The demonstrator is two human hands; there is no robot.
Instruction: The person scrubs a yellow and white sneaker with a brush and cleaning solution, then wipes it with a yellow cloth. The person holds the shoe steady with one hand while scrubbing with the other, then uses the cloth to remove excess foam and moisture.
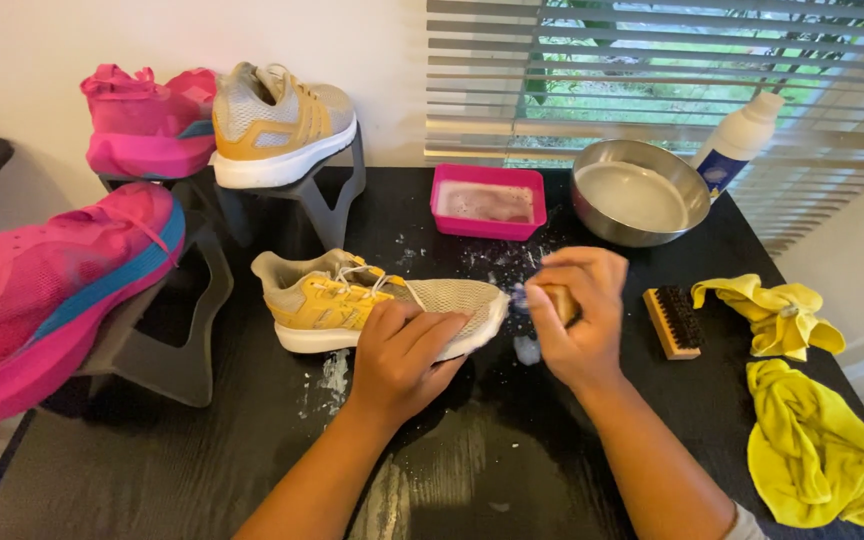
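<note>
A grey and yellow sneaker (352, 295) lies on its side on the black table (172, 470), toe pointing right. My left hand (407, 355) presses down on its midsole near the toe. My right hand (577, 315) is closed around a small wooden-handled brush (558, 300) held just off the toe tip; the hand is blurred. Soapy foam and water spots (527, 348) lie on the table around the toe.
A pink tub of soapy water (489, 200), a steel bowl (639, 192) and a white bottle (742, 135) stand at the back. A second brush (674, 322) and two yellow cloths (812, 450) lie right. The matching sneaker (282, 125) and pink shoes (52, 290) rest on grey stands left.
</note>
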